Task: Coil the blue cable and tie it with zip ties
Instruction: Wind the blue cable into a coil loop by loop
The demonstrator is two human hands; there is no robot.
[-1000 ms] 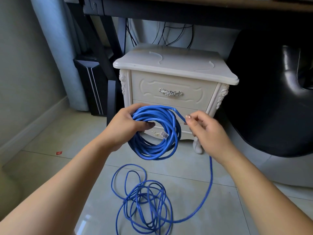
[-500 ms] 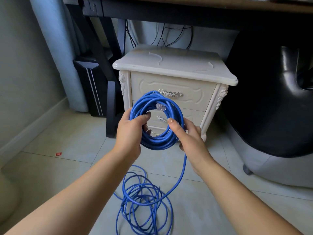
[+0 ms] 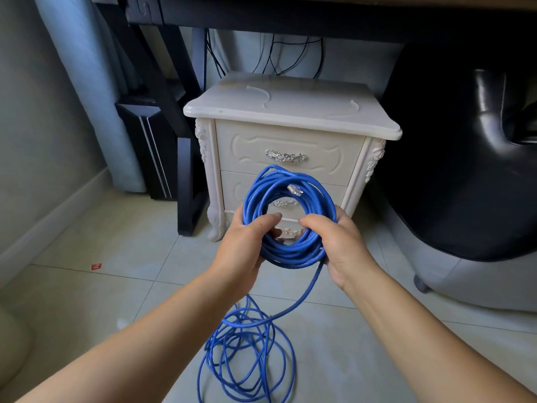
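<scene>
Head view.

- Coil of blue cable is held upright in front of the nightstand, level with its lower drawer. The clear plug sits at the top of the ring.
- Left hand grips the lower left of the coil, fingers curled through the ring.
- Right hand grips the lower right, wrapped round the bundle in the same way. Both are closed firmly on the cable.
- One strand drops from under the right hand to the loose heap on the floor, on the near side of the nightstand.

Change over the last second:
- The right hand was pinching the trailing strand alone, off to the side of the coil. It has since come onto the bundle.
- The coil has risen against the nightstand front and turned, and the plug has moved from low inside the ring to the top.

Reading: one more loop appears laid on and squared up. The floor heap is still sizeable, so coiling looks roughly half done. No tie is on the coil yet. The pale curved strips on the nightstand top may be zip ties; I cannot tell.
</scene>
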